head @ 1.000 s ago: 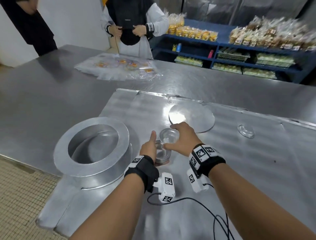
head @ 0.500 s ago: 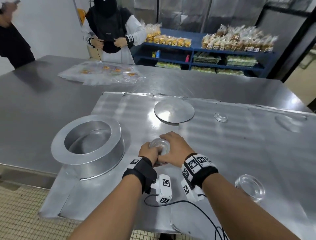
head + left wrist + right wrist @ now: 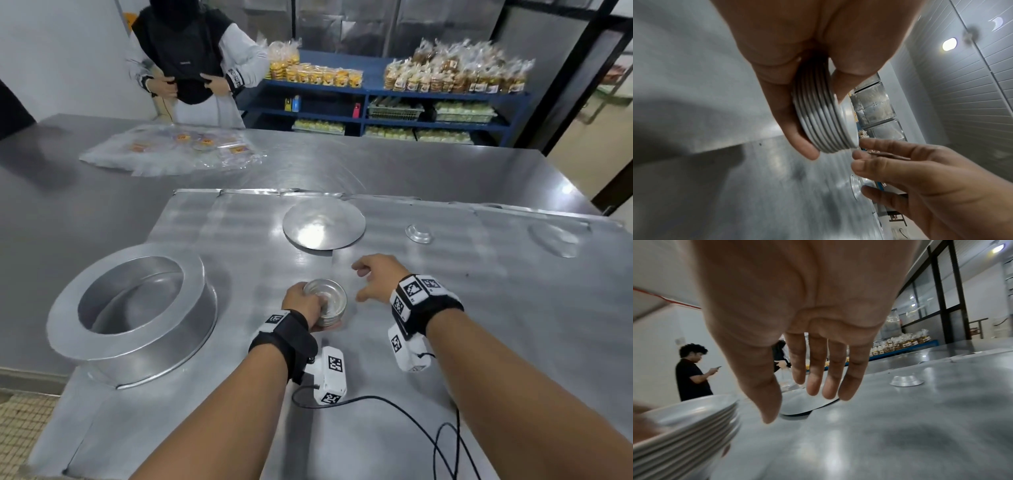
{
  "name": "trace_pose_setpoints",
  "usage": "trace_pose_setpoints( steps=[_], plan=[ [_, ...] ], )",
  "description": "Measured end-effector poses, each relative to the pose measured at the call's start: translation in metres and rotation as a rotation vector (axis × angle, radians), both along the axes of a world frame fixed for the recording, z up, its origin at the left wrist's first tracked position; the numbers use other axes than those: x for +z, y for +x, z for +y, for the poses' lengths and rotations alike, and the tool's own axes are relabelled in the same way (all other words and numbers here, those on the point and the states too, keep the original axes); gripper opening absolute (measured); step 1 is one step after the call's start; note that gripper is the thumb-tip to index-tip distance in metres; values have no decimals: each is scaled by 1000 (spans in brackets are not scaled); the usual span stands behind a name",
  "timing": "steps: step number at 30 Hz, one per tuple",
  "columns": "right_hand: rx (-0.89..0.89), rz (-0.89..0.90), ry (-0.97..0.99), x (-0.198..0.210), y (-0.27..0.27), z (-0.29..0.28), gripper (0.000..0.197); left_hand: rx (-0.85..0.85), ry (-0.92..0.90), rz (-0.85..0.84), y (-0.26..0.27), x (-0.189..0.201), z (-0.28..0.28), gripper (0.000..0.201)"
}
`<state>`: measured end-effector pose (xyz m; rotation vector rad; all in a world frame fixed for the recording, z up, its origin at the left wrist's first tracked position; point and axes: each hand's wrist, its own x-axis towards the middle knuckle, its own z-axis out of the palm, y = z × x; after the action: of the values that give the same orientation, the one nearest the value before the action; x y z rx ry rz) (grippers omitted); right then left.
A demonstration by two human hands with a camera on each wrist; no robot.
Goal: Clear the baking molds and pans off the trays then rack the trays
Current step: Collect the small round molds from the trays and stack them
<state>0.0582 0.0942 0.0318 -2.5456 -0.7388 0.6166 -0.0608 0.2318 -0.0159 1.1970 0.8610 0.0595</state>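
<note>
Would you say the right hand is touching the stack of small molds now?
Apart: the head view shows tray surface between the right hand and the stack of small molds.

The stack of small molds (image 3: 327,303) sat near the front middle of the tray (image 3: 445,342), held by the left hand (image 3: 303,303), with the right hand (image 3: 375,279) just to the right of the stack and apart from it. The large ring pan (image 3: 132,308) stood on the tray to the left of the stack; the flat round disc (image 3: 323,224) lay behind the stack. A single small mold (image 3: 418,233) lay behind and to the right of the stack, inverted, and the plastic bags (image 3: 174,150) lay on the table (image 3: 68,212) beyond the tray, behind and left of the stack.
</note>
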Motion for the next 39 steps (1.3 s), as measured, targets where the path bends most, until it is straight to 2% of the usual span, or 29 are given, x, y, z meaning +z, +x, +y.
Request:
trace_pose_setpoints(
  steps=[3,5,9,13,15,16,18,20,22,24,30,35,39],
  plan=[
    [-122,-26,-62,-5,45,-12,65,-36,39,29,31,-10,-9,21],
    [-201,-67,-86,-7,73,-20,60,-55,89,43,59,-36,-9,25],
    [-283,-145,-170,-11,127,-34,53,-108,116,56,89,-21,-22,27],
    [-302,-192,-241,-13,171,-42,38,-126,179,53,120,-22,-26,51],
    [-291,-203,-308,-17,193,-44,15,-134,200,53,137,-28,-27,57],
    [-299,-199,-308,-22,204,-44,15,-139,198,55,143,-29,-28,59],
    [-338,-197,-307,-33,222,-41,32,-131,194,45,154,-32,-29,56],
    [-359,-191,-295,-49,237,-39,31,-132,219,42,163,-36,-29,47],
    [-380,-182,-293,-69,250,-38,55,-117,220,44,169,-42,-29,32],
    [-397,-186,-296,-85,259,-39,66,-84,189,17,173,-48,-29,26],
    [-480,-194,-265,-99,263,-48,50,-72,196,27,177,-52,-35,24],
    [-434,-134,-181,-87,259,-55,76,-80,177,52,169,-45,-38,22],
    [-399,-141,-149,-66,240,-51,74,-64,133,57,155,-39,-39,20]
  ],
)
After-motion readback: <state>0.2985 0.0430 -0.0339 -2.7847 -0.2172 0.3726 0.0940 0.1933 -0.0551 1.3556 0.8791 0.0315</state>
